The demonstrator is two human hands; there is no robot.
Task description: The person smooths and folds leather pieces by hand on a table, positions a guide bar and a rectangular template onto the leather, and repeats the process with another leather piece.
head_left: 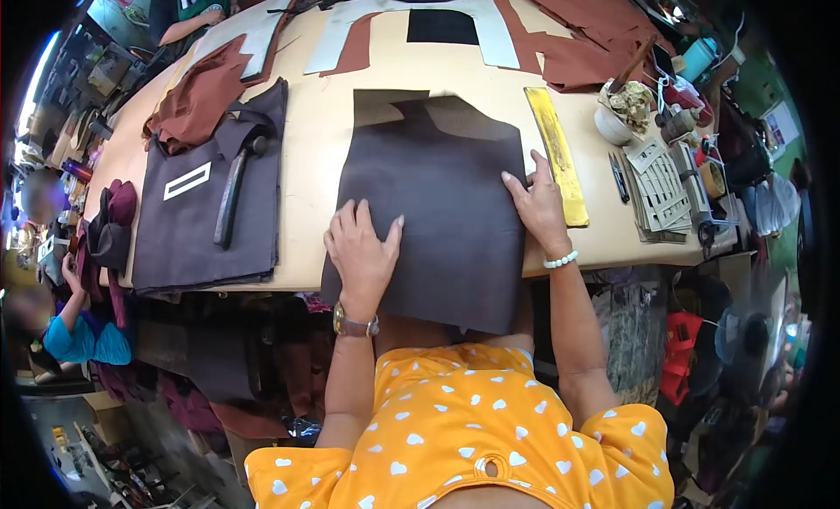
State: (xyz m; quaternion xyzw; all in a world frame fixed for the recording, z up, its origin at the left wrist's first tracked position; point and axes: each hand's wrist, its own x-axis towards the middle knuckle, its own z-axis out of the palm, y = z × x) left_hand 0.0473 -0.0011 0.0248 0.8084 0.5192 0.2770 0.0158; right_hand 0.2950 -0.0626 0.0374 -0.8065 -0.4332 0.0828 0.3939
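Note:
A dark brown leather-like sheet [429, 211] lies in front of me, its near end hanging past the table's front edge. At its far end a lighter brown area shows, and I cannot tell whether that is a fold or another layer. My left hand [360, 251] rests on the sheet's left side, fingers spread and palm down. At the right edge is my right hand [541, 207], thumb on the sheet and index finger stretched forward, apart from the thumb. Just beyond that hand lies a yellow strip [560, 163].
A hammer [229, 198] and a white rectangular frame [187, 182] lie on stacked dark sheets [157, 233] at left. Card templates [661, 189], pens [619, 176] and a bowl [612, 124] stand at right. Reddish-brown pieces [586, 19] lie at the back. Other people are at left.

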